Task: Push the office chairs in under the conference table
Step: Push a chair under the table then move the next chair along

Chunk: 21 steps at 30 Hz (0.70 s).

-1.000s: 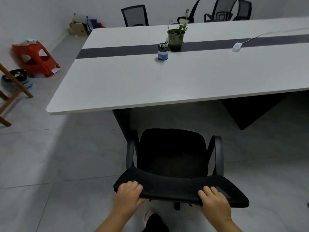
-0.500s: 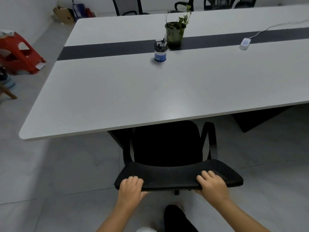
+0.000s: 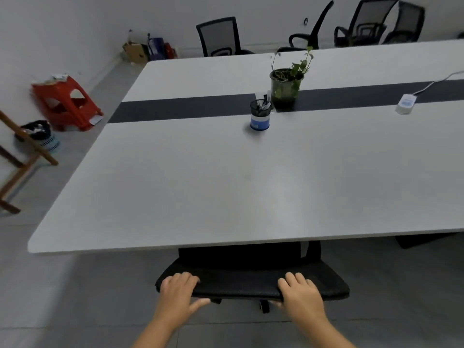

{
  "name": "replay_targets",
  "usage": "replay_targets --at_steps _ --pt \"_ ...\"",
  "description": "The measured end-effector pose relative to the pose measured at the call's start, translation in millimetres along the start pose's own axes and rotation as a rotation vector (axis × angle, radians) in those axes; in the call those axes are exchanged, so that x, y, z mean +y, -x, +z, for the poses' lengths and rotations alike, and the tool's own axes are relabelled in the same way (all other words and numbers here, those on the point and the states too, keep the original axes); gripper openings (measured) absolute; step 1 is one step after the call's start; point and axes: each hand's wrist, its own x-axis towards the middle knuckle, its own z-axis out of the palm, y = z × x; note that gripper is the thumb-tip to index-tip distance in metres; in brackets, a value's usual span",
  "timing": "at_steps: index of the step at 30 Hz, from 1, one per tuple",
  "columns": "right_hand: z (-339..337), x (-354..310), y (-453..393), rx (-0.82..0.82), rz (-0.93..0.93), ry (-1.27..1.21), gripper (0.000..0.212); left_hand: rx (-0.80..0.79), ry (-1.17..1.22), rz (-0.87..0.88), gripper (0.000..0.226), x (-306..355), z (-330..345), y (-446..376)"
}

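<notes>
Here both hands, left (image 3: 178, 292) and right (image 3: 300, 292), grip the chair backrest (image 3: 241, 282), fingers curled over.

chair (image 3: 251, 280) under table (image 3: 175, 197) near edge | pen cup (image 3: 260, 118) before plant (image 3: 286, 86)

My left hand (image 3: 179, 293) and right hand (image 3: 300, 292) both grip the top of the backrest of the black office chair (image 3: 251, 280), fingers curled over its upper edge. The chair's seat is hidden beneath the near edge of the white surface (image 3: 226, 187). On the dark strip running along the middle of the surface stands a potted plant (image 3: 286, 85), with a pen cup (image 3: 260, 115) just beside it. A white adapter (image 3: 406, 103) lies toward the right edge. More chairs (image 3: 219, 37) stand along the far edge.
</notes>
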Motion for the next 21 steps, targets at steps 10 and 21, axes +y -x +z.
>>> replay_targets --at_steps 10,21 --pt "7 28 -37 0.084 -0.091 0.061 0.041 -0.019 -0.024 -0.023 0.083 -5 5 -28" --pt "-26 -10 -15 -0.038 0.351 0.012 0.055 -0.338 0.165 0.136 0.052 -2 5 -32"
